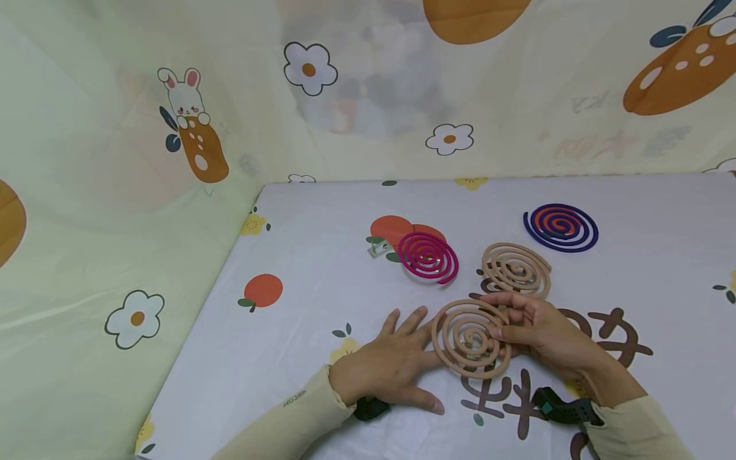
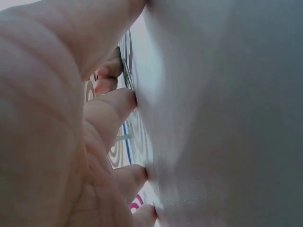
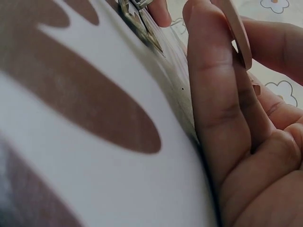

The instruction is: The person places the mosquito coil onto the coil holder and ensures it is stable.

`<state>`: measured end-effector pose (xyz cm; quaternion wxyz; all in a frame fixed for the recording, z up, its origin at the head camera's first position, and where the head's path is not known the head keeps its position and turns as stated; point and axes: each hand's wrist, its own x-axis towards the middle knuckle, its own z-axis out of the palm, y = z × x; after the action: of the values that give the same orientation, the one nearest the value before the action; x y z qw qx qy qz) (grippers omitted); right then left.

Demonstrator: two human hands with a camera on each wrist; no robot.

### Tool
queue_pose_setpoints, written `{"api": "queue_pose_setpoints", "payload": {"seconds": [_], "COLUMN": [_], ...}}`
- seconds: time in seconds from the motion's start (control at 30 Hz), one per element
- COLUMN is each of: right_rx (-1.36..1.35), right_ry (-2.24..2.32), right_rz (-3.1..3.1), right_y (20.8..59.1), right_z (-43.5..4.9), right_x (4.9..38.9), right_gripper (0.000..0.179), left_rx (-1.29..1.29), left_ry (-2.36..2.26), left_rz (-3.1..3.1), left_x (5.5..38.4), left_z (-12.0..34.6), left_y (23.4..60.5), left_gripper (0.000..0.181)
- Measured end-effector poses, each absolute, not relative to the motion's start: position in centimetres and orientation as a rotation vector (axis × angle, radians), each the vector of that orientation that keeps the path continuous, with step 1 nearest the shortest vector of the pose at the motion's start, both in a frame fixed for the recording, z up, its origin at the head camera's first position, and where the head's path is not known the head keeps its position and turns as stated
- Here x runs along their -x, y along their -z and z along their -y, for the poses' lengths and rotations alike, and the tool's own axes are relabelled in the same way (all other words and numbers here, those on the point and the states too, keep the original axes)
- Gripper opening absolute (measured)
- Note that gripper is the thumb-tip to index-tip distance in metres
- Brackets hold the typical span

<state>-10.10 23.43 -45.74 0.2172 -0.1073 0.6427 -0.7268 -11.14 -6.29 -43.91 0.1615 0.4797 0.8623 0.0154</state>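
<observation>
A tan mosquito coil [image 1: 471,338] is held by my right hand [image 1: 543,332], thumb on top and fingers beneath its right side. Seen edge-on in the right wrist view, the coil [image 3: 240,35] sits between thumb and fingers. My left hand [image 1: 397,361] lies palm down with fingers spread, its fingertips on the cloth in the left wrist view; its index finger reaches the coil's left edge. A metal stand [image 3: 139,19] shows at the top of the right wrist view, beside the right fingers. Just behind the right hand lies another tan coil [image 1: 517,271].
A pink coil [image 1: 428,257] lies farther back, with a small metal stand [image 1: 378,249] to its left. At the back right is a blue coil [image 1: 560,227] with orange inside it. Printed cloth covers the table [image 1: 322,275], and patterned sheets [image 1: 368,108] enclose its back and left.
</observation>
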Motion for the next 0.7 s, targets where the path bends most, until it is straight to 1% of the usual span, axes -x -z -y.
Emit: {"api": "queue_pose_setpoints", "payload": {"seconds": [0.4,0.7], "right_rx": [0.266,0.305], "right_ry": [2.031,1.99], "right_rz": [-1.768,-1.797], "right_y": [45.7,45.75], "right_z": [-23.31,-23.6], "right_x": [10.16,10.07], "right_gripper": [0.051,0.048], "left_rx": [-1.374,-1.362], "left_ry": [-0.045,-0.06], "left_rz": [-2.466,-2.456], "left_x": [11.18,11.17], "left_z": [6.32,6.33], "left_y": [43.97,43.95], "left_gripper": [0.095,0.094]}}
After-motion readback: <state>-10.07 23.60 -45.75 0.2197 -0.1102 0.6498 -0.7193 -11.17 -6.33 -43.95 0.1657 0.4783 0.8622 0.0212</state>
